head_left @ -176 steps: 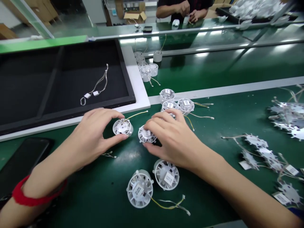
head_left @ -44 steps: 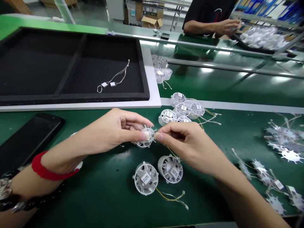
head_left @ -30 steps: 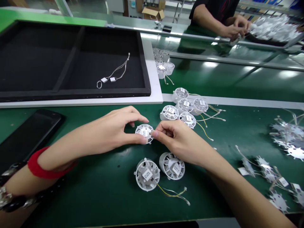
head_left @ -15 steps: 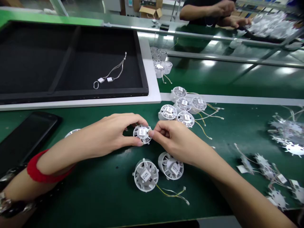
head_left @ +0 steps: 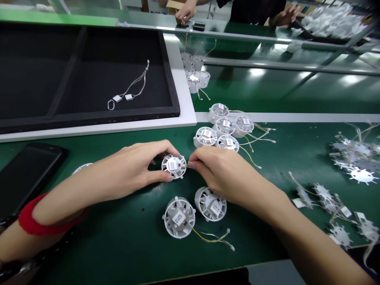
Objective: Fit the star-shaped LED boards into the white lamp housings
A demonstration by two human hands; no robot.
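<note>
My left hand (head_left: 142,164) grips a round white plastic housing (head_left: 173,166) between thumb and fingers; a spoked plate with a square white label shows on its face. At its right side, my right hand (head_left: 218,168) pinches a thin yellowish wire (head_left: 188,166) that comes out of this housing. Closer to me stands a similar labelled housing (head_left: 179,217) with yellow and white wires trailing right. Beside it another housing (head_left: 211,204) sits tilted, partly below my right wrist. Several finished-looking housings (head_left: 205,136) with labels and wires stand grouped behind my right hand.
A black tray (head_left: 124,113) with wired white pieces lies at back left, a black phone (head_left: 29,174) at left. Loose star-shaped plates (head_left: 362,174) with wires lie at right. Across the bench, a co-worker's hand (head_left: 186,12) is near a small black object. White parts (head_left: 338,23) are heaped at far right.
My right fingers have drawn slightly away from the housing's face, and a short wire now shows between them and it. The co-worker's hand has moved left. The view has shifted slightly.
</note>
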